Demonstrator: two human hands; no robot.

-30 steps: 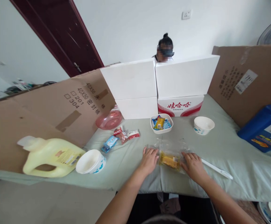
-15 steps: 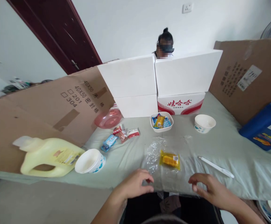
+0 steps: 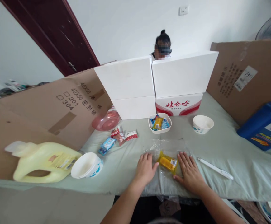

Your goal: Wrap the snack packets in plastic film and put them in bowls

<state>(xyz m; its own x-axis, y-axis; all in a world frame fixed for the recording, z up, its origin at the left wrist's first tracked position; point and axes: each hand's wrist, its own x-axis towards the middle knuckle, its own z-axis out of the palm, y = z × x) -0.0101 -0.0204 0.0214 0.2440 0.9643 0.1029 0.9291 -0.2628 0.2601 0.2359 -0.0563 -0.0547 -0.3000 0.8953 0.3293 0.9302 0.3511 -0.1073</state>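
A yellow wrapped snack [image 3: 167,162] lies on a sheet of clear plastic film [image 3: 157,144] at the near side of the table. My left hand [image 3: 145,168] rests flat on the film just left of the snack, its thumb stretched to the wrapper's edge. On the other side my right hand [image 3: 188,171] is also laid flat, fingers spread, with its thumb by the snack's lower right corner. Neither hand grips anything. Right of my right hand lies a slim white pen-like tool [image 3: 215,168].
A white dish [image 3: 160,131] of wrapped snacks stands beyond the film. Paper bowls [image 3: 85,166] [image 3: 203,126], small packets [image 3: 107,145], a pink bowl [image 3: 106,120], a yellow jug [image 3: 46,161] and a blue bottle [image 3: 265,126] surround it. Boxes [image 3: 178,104] wall the back; a person [image 3: 163,46] is behind.
Both hands have moved forward from the table's near edge and flattened onto the film on either side of the yellow snack. The snack sits slightly more tilted. The view has shifted a little.
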